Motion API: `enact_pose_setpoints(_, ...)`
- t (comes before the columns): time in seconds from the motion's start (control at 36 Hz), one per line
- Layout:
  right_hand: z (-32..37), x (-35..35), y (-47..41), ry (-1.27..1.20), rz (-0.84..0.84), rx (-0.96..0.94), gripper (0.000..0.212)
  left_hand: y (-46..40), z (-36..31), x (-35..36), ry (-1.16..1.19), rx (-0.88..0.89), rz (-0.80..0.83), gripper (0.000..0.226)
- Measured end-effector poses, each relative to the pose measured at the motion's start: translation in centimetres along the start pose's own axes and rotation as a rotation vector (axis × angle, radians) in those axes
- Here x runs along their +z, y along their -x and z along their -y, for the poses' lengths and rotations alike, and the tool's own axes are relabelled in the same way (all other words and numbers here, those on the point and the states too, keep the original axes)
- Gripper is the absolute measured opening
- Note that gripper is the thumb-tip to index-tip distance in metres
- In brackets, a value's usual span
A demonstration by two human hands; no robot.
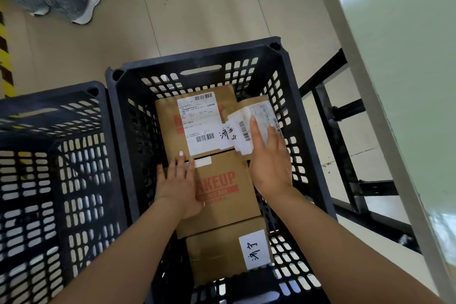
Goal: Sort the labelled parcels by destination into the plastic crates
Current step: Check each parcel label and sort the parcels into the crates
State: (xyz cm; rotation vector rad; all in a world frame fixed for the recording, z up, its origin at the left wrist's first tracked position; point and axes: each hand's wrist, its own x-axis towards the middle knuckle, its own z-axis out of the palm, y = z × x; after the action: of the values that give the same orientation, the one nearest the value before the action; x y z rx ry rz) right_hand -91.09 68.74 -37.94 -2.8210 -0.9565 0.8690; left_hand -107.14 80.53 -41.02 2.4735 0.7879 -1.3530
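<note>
A black plastic crate (291,86) stands in the middle and holds several brown cardboard parcels. The middle parcel (224,187), printed MAKEUP in red, has my left hand (180,180) lying flat on its left side, fingers straight. Behind it lies a parcel with a white shipping label (199,123). A smaller labelled parcel (256,116) sits at the back right; my right hand (269,160) rests on it with straight fingers. The nearest parcel (217,254) carries a handwritten white label.
A second black crate (56,145) stands to the left, touching the first. A pale green table (399,61) with a black metal frame is on the right. A person's shoes (84,0) are on the tiled floor at upper left, beside yellow-black floor tape.
</note>
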Motion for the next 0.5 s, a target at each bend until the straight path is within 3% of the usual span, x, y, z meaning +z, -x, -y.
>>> enact_pose_setpoints(0.36, -1.6, -0.8, -2.0, -0.228, -0.007, 0.014, 0.088, 0.1, 0.0, 0.4, -0.021, -0.027, -0.017, 0.106)
enact_pose_setpoints(0.5, -2.0, -0.6, -2.8, -0.126, 0.022, 0.023, 0.071, 0.0, -0.6, -0.1, 0.014, -0.035, -0.036, 0.101)
